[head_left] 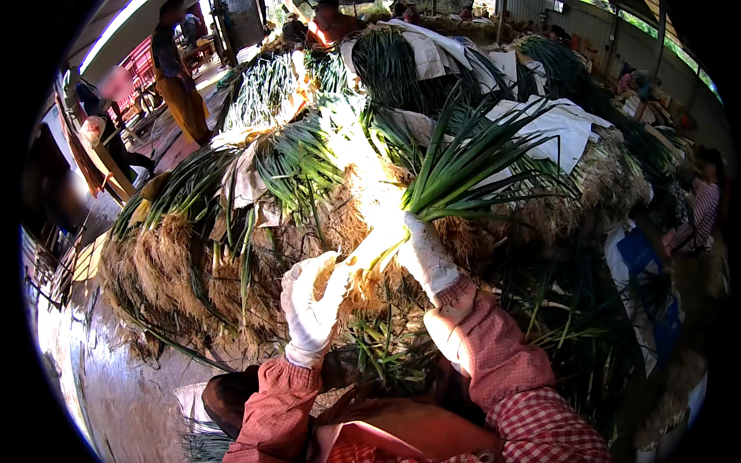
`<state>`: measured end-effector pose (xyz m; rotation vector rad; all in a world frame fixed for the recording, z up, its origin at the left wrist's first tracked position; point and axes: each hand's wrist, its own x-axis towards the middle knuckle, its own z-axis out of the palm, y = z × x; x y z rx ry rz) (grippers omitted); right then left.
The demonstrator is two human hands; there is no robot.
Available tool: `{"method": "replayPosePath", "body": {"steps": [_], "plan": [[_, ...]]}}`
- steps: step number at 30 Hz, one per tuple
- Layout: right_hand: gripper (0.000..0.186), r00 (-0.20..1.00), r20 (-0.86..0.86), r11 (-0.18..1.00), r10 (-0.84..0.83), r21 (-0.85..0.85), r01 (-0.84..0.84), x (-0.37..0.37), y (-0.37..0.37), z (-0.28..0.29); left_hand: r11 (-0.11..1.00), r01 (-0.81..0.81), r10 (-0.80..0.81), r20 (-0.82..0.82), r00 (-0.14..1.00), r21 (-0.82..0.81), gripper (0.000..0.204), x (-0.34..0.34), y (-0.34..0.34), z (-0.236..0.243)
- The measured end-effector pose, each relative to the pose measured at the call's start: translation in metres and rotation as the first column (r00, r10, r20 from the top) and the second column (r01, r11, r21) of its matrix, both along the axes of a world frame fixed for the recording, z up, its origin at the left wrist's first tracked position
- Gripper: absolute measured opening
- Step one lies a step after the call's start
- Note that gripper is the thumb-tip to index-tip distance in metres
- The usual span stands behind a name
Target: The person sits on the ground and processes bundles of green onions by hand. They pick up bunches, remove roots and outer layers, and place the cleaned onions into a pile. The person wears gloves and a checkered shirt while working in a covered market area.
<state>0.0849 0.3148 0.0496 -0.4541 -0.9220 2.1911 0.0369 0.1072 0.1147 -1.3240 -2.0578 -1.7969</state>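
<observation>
A worker's gloved right hand clasps scallions over the near edge of a pile, while the left hand curves beside pale roots, its fingers' hold impossible to tell in glare.

Sporting a white left glove and a white right glove, soft and creased (fairly glowing in the sunshine, too)! Wearing a left sleeve in fine reddish check, gathered at the wrist. Matching that with a right sleeve of similar check, then flashing bolder red-and-white gingham higher up. Showing plain reddish cloth in front.
</observation>
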Motion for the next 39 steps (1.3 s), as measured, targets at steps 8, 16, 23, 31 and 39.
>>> {"method": "replayPosePath", "body": {"steps": [8,16,23,31,39], "plan": [[0.050,0.918,-0.282,0.958,0.280,0.012,-0.288,-0.014,-0.035,-0.004,0.939,0.085,-0.313,0.724,0.614,0.333,0.005,-0.020,0.004,-0.045],[0.044,0.916,-0.221,0.929,0.335,-0.086,-0.361,0.016,-0.067,0.082,0.893,-0.272,-0.125,0.777,0.616,0.359,0.015,-0.045,-0.080,0.006],[0.038,0.824,-0.407,0.867,0.395,-0.133,-0.481,0.065,-0.116,0.203,0.909,-0.306,-0.137,0.895,0.425,0.284,0.022,-0.055,-0.143,-0.025],[0.050,0.831,-0.256,0.870,0.494,0.139,-0.474,0.015,-0.127,0.190,0.912,-0.266,-0.254,0.938,0.234,0.313,0.037,-0.027,-0.139,-0.004],[0.032,0.835,0.002,0.832,0.551,0.077,-0.549,-0.068,-0.097,0.094,0.755,-0.044,-0.656,0.754,-0.038,0.655,0.058,-0.001,-0.125,-0.041]]}}
